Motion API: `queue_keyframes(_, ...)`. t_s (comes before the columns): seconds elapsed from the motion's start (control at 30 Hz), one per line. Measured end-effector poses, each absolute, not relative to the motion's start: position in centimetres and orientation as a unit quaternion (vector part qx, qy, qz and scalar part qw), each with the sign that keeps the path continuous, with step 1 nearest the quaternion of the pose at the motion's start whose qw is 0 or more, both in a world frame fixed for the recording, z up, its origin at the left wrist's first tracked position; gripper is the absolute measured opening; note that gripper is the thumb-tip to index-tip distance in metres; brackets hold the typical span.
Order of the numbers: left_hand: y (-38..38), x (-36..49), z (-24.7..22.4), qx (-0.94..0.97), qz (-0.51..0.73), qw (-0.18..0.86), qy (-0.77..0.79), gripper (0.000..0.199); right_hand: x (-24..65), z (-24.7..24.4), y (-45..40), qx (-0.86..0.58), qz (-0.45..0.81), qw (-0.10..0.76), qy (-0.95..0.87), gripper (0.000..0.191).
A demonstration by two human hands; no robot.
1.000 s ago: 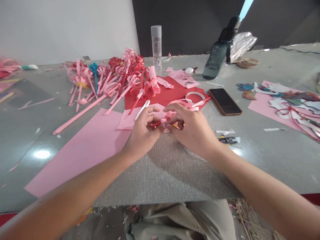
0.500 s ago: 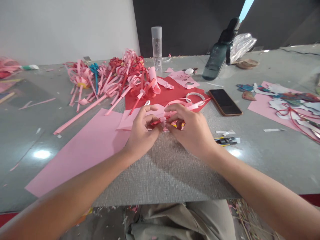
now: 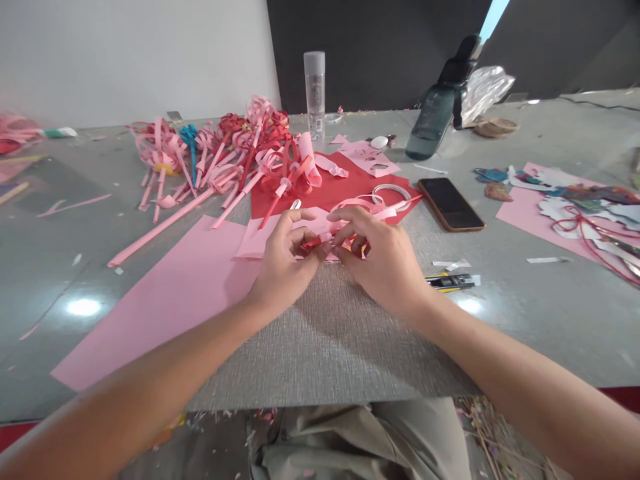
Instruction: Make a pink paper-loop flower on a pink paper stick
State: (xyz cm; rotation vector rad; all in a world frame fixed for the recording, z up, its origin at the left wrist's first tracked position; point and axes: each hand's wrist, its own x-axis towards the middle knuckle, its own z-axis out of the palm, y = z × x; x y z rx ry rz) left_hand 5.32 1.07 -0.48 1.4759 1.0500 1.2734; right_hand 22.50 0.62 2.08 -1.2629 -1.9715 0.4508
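Note:
Between my fingertips is a small red and pink paper piece (image 3: 313, 243), partly covered by the fingers. My left hand (image 3: 293, 257) pinches its left end with thumb and fingers. From the other side, my right hand (image 3: 383, 257) closes thumb and index finger on it, close to the left fingertips. Pink paper strips (image 3: 363, 202) curl out behind the right hand. Under and behind the hands lie a pink sheet (image 3: 253, 240) and a red sheet (image 3: 325, 190). A roll of tape (image 3: 393, 193) rests just beyond the right hand.
Paper flowers with rolled stems (image 3: 220, 157) are heaped at back left. A large pink sheet (image 3: 165, 300) lies left. On the right are a phone (image 3: 450, 203), a box cutter (image 3: 453, 282) and paper cutouts (image 3: 575, 213). A clear bottle (image 3: 315, 93) and dark bottle (image 3: 430, 120) stand behind.
The fingers of my right hand have shifted slightly left over the paper piece, covering more of its right end. Everything else stays in place.

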Motion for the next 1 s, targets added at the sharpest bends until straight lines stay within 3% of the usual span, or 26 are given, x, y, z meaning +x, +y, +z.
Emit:
queue_keyframes(0.13,1.3,5.5,-0.2,0.568,0.517,0.483,0.420,0.041,22.5,1.9,0.7,-0.480,0.161,0.375,-0.777,0.042)
queue_keyframes(0.33,1.8,5.6,0.3,0.490,0.515,0.578,0.401,0.049,22.8,1.1,0.7,-0.451,0.083,0.376,-0.805,0.021)
queue_keyframes(0.47,1.9,5.6,0.5,0.457,0.505,0.605,0.413,0.058,23.1,0.2,1.2,-0.395,0.034,0.383,-0.834,0.025)
queue_keyframes(0.8,2.8,4.9,-0.1,0.418,0.512,0.615,0.429,0.048,23.9,0.3,1.7,-0.346,0.046,0.422,-0.837,0.028)
queue_keyframes(1.0,3.2,4.4,-0.7,0.449,0.504,0.601,0.427,0.048,24.3,1.8,1.5,-0.342,0.084,0.479,-0.804,0.017)
